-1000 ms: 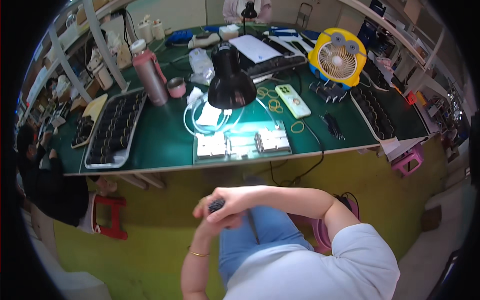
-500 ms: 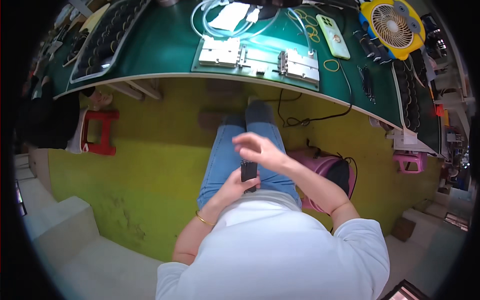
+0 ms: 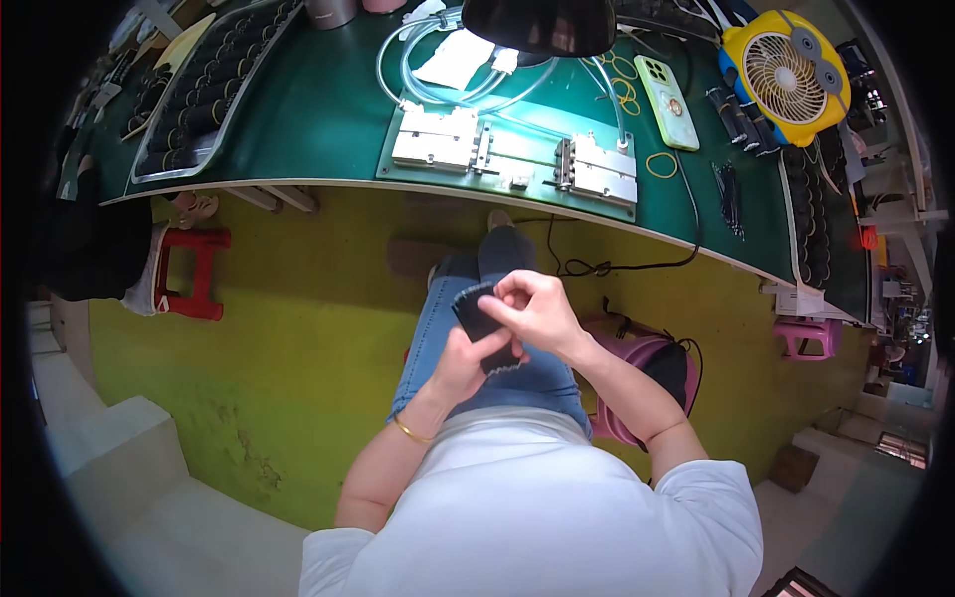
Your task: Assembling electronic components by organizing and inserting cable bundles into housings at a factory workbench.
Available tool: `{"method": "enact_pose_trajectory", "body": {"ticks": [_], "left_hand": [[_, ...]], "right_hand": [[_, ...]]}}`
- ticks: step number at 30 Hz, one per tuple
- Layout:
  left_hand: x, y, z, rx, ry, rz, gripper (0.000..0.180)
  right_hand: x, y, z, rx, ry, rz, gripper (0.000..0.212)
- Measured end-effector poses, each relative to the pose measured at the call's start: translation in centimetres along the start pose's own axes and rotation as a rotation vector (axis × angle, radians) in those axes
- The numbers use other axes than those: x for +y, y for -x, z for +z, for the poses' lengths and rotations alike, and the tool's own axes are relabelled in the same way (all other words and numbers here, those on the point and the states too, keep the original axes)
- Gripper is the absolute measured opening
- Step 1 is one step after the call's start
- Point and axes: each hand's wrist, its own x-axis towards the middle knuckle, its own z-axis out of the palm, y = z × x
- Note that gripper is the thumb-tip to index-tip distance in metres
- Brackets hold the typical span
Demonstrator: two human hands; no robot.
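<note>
Fingers of the left hand (image 3: 460,366) are closed around a black bundle (image 3: 474,316), its thumb lying across the lower part. On the right hand (image 3: 545,320), the thumb rests against the bundle's upper face and the other fingers are curled; whether they pinch it from behind, I cannot tell. Both hands are together above the jeans (image 3: 426,343), with the bundle tilted between them (one end shows a pale, jagged edge), just off the near side of the green bench (image 3: 328,109). Beyond them, two silver blocks (image 3: 438,136) sit on a metal plate (image 3: 537,185) under a black lamp (image 3: 542,28), with clear tubing (image 3: 405,75) looped behind. To the right lie a phone (image 3: 668,109) in a pale green case, some rubber bands (image 3: 661,165), a small bunch of black strips (image 3: 729,199) and a yellow fan (image 3: 834,75). Dark rolls (image 3: 204,117) fill a tray (image 3: 159,178) at the left.
</note>
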Motion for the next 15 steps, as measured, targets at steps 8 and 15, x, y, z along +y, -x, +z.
{"method": "enact_pose_trajectory", "body": {"ticks": [8,15], "left_hand": [[2.5,-5.5,1.9,-0.086,0.077,0.294,0.025],[3.4,-6.9,3.4,-0.014,0.103,0.378,0.024]], "right_hand": [[-2.4,-3.0,-1.9,0.169,-0.333,-0.25,0.015],[-3.2,-4.4,-2.4,0.324,-0.206,-0.384,0.016]]}}
